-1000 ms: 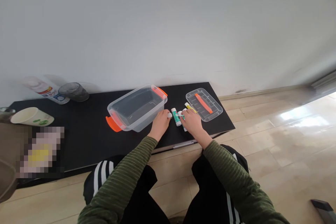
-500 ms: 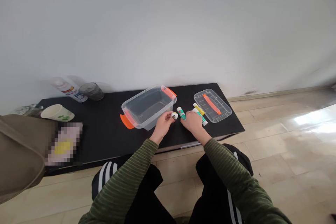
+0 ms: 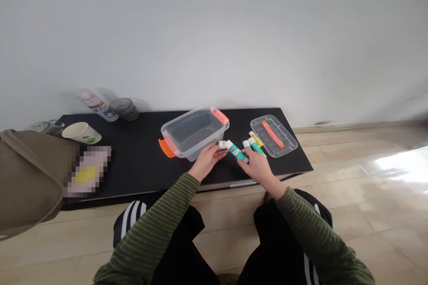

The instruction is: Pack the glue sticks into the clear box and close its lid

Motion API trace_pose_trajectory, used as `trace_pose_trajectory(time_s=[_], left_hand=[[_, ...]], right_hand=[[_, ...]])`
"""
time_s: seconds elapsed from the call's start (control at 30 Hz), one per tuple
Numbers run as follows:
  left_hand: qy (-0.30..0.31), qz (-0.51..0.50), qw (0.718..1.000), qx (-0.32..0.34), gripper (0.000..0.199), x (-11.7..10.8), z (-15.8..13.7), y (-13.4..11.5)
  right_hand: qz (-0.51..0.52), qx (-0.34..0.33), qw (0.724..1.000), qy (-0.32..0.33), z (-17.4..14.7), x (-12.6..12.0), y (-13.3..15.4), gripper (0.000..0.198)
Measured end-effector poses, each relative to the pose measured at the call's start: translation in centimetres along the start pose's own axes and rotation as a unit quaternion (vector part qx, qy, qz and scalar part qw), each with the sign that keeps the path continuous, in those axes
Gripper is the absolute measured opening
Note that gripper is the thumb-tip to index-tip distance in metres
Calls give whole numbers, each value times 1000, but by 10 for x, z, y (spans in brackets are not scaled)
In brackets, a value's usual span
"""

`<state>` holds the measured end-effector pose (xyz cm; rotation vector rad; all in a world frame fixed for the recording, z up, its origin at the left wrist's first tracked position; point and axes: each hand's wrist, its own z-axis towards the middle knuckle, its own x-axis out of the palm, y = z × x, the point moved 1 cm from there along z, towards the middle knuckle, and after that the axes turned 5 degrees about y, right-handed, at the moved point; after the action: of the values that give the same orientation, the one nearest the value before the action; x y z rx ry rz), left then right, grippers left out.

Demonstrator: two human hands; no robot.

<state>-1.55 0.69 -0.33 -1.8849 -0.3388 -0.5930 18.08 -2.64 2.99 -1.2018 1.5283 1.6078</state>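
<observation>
My left hand [image 3: 206, 159] is closed on a white-ended glue stick [image 3: 222, 144], mostly hidden by the fingers, at the near right corner of the clear plastic box [image 3: 192, 153]. Between my right hand's [image 3: 256, 165] fingers is a green-and-white glue stick [image 3: 236, 151], raised and tilted, its white cap towards the left hand. Just beyond the right hand, more green glue sticks [image 3: 256, 145] and a yellow one [image 3: 255, 138] lie against the clear lid [image 3: 288, 142] with its orange handle. The box stands uncovered, its orange latches folded outward.
Everything stands on a low black cabinet [image 3: 133, 169] against a pale wall. Towards the left are a paper cup [image 3: 80, 133], a dark glass [image 3: 125, 109], a spray can [image 3: 100, 106], a blurred pink-and-yellow item [image 3: 88, 169] and a brown fabric bag [image 3: 26, 182].
My right hand has lifted a green glue stick off the cabinet and brought it close to my left hand. The left hand's white-ended stick has turned slightly.
</observation>
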Motion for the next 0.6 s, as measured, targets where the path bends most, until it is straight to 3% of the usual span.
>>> trace_pose_trajectory(time_s=[0.13, 0.6], left_hand=[[8, 12, 1000, 11, 16, 1, -1, 1], [24, 50, 998, 0, 25, 5, -2, 7]], right_hand=[[-3, -28, 1000, -3, -7, 0, -4, 26], [-48, -25, 997, 58, -14, 1, -2, 35]])
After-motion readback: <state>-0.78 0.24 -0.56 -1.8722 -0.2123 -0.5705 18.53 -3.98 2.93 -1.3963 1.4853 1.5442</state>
